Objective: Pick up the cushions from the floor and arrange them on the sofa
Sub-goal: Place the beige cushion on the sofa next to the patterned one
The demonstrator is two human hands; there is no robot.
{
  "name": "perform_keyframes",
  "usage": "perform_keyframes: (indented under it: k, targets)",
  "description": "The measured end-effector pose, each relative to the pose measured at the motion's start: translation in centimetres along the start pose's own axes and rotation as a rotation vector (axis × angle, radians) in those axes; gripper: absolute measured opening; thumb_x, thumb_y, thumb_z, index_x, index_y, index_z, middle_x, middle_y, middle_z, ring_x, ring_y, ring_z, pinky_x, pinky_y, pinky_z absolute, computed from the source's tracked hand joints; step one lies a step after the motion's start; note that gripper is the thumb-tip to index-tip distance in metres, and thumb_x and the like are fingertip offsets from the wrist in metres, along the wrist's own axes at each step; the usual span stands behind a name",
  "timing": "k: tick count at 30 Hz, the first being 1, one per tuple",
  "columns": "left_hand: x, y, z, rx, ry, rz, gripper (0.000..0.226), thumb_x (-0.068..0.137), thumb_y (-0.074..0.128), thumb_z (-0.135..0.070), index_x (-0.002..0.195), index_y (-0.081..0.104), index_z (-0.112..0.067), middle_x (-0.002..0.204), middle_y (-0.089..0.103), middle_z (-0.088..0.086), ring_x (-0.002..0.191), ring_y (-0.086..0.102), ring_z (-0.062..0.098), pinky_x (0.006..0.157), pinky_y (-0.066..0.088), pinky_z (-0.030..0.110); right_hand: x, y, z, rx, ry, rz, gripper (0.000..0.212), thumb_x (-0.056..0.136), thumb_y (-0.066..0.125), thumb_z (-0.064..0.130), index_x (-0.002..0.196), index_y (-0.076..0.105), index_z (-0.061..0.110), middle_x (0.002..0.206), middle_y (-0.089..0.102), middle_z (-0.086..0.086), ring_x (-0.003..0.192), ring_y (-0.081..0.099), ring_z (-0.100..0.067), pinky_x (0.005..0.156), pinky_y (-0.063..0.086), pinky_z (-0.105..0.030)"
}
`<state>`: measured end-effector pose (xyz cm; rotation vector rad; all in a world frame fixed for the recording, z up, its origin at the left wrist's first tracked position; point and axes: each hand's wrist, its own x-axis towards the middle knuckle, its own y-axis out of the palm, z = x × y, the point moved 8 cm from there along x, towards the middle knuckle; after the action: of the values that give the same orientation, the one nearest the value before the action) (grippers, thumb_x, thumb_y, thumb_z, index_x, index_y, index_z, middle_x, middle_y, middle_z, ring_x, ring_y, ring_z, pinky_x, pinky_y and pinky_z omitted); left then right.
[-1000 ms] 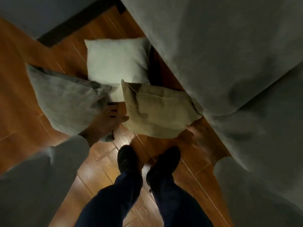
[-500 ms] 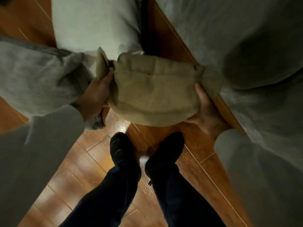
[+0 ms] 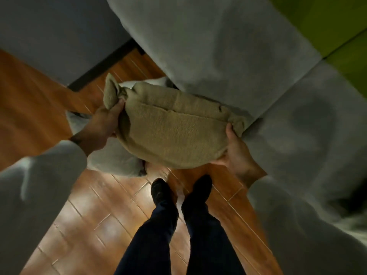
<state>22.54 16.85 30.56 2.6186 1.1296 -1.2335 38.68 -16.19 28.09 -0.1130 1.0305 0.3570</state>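
A tan textured cushion (image 3: pixel 174 132) hangs above the wooden floor, held between both hands. My left hand (image 3: pixel 103 126) grips its left corner, which bunches into an ear. My right hand (image 3: pixel 236 153) clasps its right edge from below. The cushion's far side touches the front edge of the grey sofa (image 3: pixel 228 52). A grey cushion (image 3: pixel 115 157) lies on the floor beneath my left wrist, partly hidden. A pale cushion (image 3: pixel 129 85) peeks out behind the tan one, mostly hidden.
Green back cushions (image 3: pixel 341 32) sit at the sofa's upper right. A grey furniture piece with a dark base (image 3: pixel 49 36) stands at the upper left. My feet (image 3: pixel 180 193) stand on the brown plank floor (image 3: pixel 89 215) close to the sofa.
Both hands closed on the tan cushion and raised it off the floor toward the sofa. The view tilted up, bringing the sofa seat and green backs into sight.
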Motion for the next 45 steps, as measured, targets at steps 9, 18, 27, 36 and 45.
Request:
perform_keyframes:
  k: [9,18,27,36,45]
  targets:
    - [-10.6,2.8,-20.5,-0.059,0.361,0.114,0.032,0.088,0.056,-0.066,0.109,0.066,-0.044,0.084,0.078,-0.024,0.086,0.075,0.007,0.054,0.058,0.021,-13.4,-5.0,15.4,0.200,-0.300,-0.131,0.072,0.099,0.056,0.056,0.160,0.037,0.023,0.165,0.038,-0.007,0.143,0.045,-0.038,0.087,0.058,-0.065]
    - [-14.2,25.8,-28.3,-0.172,0.486,0.573,0.041,0.096,0.062,-0.023,0.136,0.062,-0.014,0.122,0.076,-0.001,0.111,0.072,0.017,0.079,0.061,0.029,-21.9,-24.9,18.2,0.405,-0.779,-0.479,0.031,0.104,0.042,-0.001,0.112,0.060,0.023,0.101,0.075,0.003,0.086,0.074,-0.009,0.061,0.060,-0.027]
    - [-18.2,48.5,-27.7,-0.143,0.463,0.797,0.031,0.085,0.053,-0.008,0.070,0.078,-0.017,0.075,0.076,-0.004,0.076,0.073,0.009,0.070,0.056,0.027,-21.2,-42.7,15.3,0.544,-0.812,-0.838,0.030,0.097,0.043,0.001,0.089,0.062,0.023,0.086,0.071,0.006,0.080,0.065,-0.008,0.073,0.058,-0.034]
    - [-15.9,53.7,-19.4,0.462,0.477,0.863,0.021,0.094,0.065,-0.016,0.114,0.064,-0.021,0.114,0.067,-0.003,0.098,0.069,0.004,0.086,0.054,0.024,-17.8,-47.8,8.0,0.190,-0.565,-1.012,0.032,0.089,0.043,-0.005,0.076,0.054,0.023,0.077,0.057,-0.003,0.075,0.051,-0.021,0.069,0.044,-0.036]
    - [-16.7,48.2,-12.4,0.929,0.710,0.969,0.025,0.091,0.074,-0.022,0.113,0.069,-0.033,0.137,0.056,-0.021,0.134,0.047,-0.002,0.107,0.039,0.019,-16.7,-45.5,-2.6,0.031,-0.175,-1.010,0.021,0.090,0.045,-0.007,0.100,0.057,0.007,0.093,0.066,-0.023,0.090,0.063,-0.041,0.077,0.054,-0.051]
